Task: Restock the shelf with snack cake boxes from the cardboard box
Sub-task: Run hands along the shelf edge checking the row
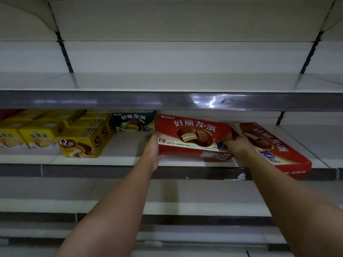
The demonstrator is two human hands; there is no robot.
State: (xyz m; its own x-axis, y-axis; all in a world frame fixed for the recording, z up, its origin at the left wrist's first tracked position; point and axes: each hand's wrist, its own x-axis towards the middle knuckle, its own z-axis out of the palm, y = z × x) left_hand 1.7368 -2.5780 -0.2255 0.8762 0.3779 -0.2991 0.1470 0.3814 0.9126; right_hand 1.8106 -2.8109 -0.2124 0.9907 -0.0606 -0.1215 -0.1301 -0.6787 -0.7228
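At frame centre, the left hand (154, 149) and right hand (236, 145) clasp the ends of the red box (193, 138); it looks light, stiff, crushable.

head view, facing shelf (104, 161) close, slightly upward
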